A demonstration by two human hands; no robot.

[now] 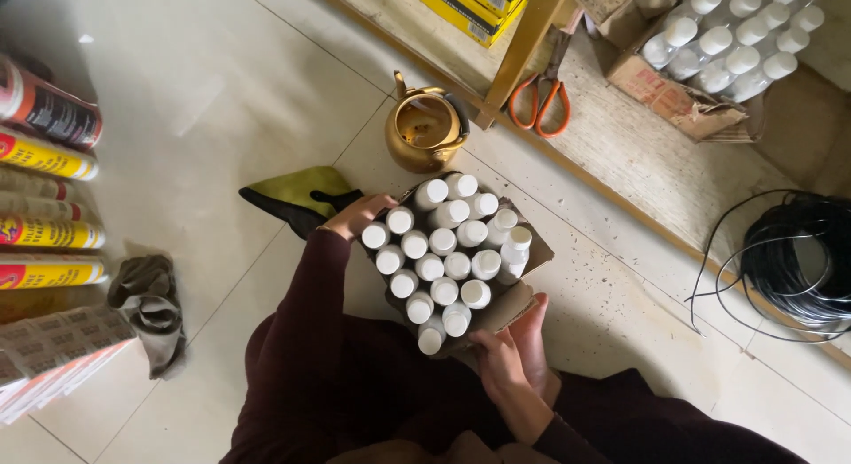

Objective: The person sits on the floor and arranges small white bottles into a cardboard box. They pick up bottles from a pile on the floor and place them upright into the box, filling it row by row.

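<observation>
The right hand (514, 353) clasps the near corner of the box (510, 309) of white-capped bottles (443, 242) on the floor; the left hand (357, 216) grips its far edge. Better to keep it level and support the sagging flap, lest bottles tip.

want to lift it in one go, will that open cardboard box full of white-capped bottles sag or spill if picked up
The cardboard box looks soft and worn, so its bottom may sag; the left hand and right hand grip opposite ends. The bottles are packed tight, so they likely won't tip, but one at the near edge leans out and might slide.
</observation>
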